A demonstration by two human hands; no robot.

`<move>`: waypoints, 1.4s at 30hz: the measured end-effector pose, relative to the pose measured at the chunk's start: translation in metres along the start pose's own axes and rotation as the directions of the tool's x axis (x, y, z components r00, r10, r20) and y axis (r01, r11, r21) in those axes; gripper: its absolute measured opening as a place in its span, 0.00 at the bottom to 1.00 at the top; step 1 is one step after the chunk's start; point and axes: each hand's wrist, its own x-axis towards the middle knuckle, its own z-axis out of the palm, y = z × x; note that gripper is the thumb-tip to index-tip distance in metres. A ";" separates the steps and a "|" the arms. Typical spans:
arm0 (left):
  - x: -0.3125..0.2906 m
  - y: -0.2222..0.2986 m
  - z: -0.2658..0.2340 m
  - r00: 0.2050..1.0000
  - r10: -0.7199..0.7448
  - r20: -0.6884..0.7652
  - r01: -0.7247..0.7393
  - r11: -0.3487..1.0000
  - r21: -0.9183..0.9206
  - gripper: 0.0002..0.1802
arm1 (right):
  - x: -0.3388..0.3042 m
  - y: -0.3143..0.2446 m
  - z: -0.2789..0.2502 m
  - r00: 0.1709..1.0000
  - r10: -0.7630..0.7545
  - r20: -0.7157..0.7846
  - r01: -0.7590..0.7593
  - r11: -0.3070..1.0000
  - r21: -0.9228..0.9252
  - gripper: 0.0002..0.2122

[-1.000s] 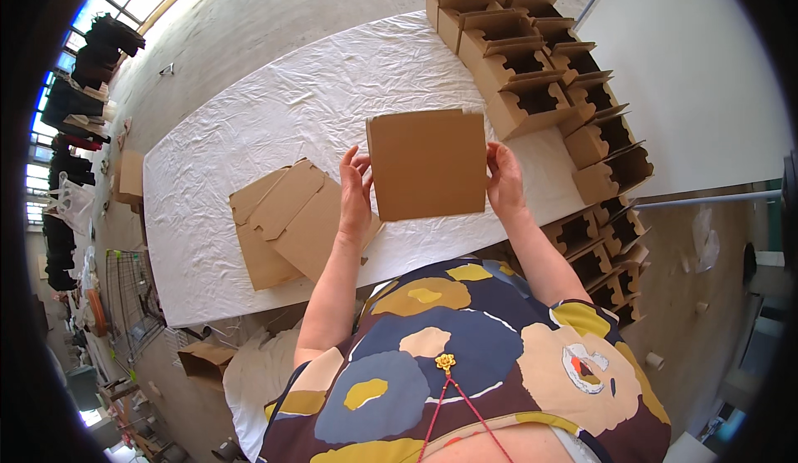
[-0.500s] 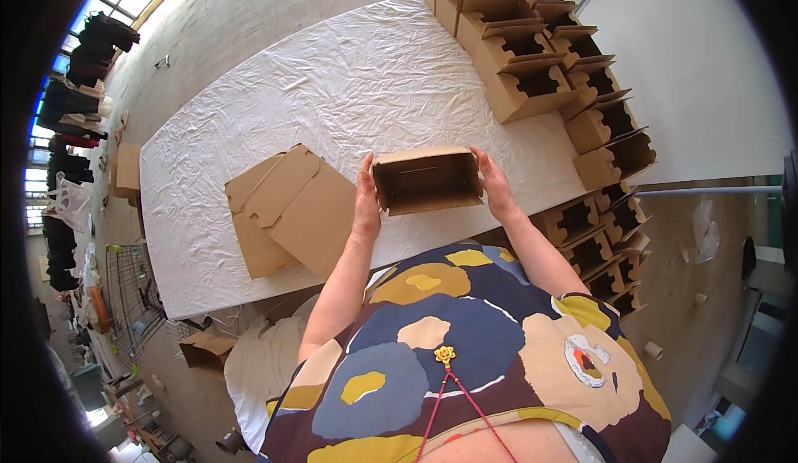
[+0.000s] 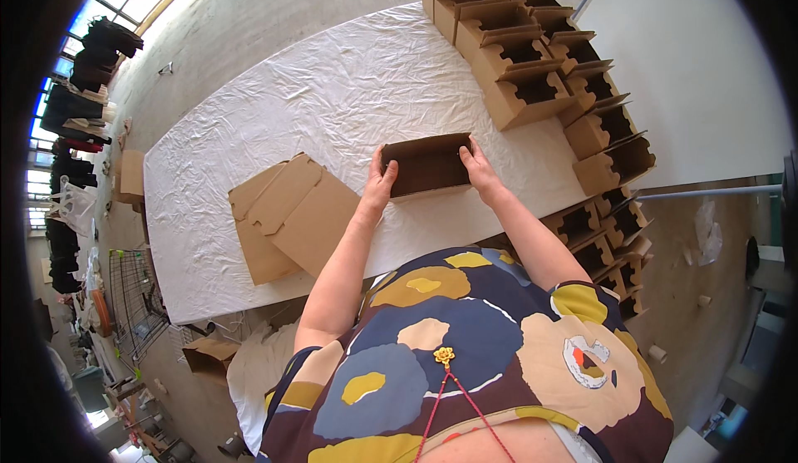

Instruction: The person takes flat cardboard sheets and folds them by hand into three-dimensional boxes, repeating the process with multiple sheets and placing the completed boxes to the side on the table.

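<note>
From where I'm standing, one person is working at one table (image 3: 374, 81) under a wrinkled white cloth, and both hands are busy with a single cardboard box (image 3: 427, 169). The left hand (image 3: 379, 185) is gripping its left end, the right hand (image 3: 482, 172) its right end; each is curling partway closed, thumb toward the opening and fingers along the outside. The box is facing its dark, open side up toward the person, over the cloth near the table's close edge; I can't tell whether its base is touching.

Just left of it, two flat cardboard sheets (image 3: 312, 214) are lying askew, one overlapping the other; any more beneath are hiding from me. To the right, open boxes are standing in two rows: I'm counting five in the left row (image 3: 490, 60) and about seven in the right row (image 3: 588, 135), overlapping enough to blur my count. Several further boxes (image 3: 592, 257) are crowding past the table's near right edge, too bunched to number.

One gold flower pendant (image 3: 445, 354) is hanging on a red cord over the person's patterned top (image 3: 465, 322). One brown carton (image 3: 209, 355) is sitting low at the left.
</note>
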 end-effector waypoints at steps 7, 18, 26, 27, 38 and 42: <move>-0.014 0.024 -0.004 0.989 -0.140 0.042 0.143 0.865 -0.481 0.32 | -0.012 -0.016 0.003 1.000 0.016 -0.022 -0.016 1.000 0.016 0.33; 0.001 0.013 0.005 0.955 -0.293 -0.042 0.274 0.928 -0.252 0.40 | -0.010 -0.015 0.004 1.000 0.007 0.012 -0.007 1.000 -0.003 0.34; 0.027 -0.036 -0.009 0.961 -0.263 -0.083 0.257 0.963 -0.078 0.44 | -0.014 -0.023 0.005 0.999 0.046 0.002 -0.046 0.998 -0.033 0.33; 0.026 -0.034 -0.007 0.959 -0.272 -0.076 0.264 0.959 -0.098 0.44 | -0.015 -0.027 0.000 0.994 0.099 0.048 -0.102 0.992 0.080 0.32; 0.025 -0.032 -0.006 0.959 -0.268 -0.088 0.261 0.962 -0.082 0.40 | -0.014 -0.018 -0.019 0.977 0.161 0.140 -0.179 0.976 0.125 0.34; 0.033 -0.050 -0.011 0.969 -0.214 -0.124 0.223 0.972 0.069 0.41 | -0.001 0.000 -0.011 0.991 0.117 0.057 -0.107 0.983 -0.151 0.38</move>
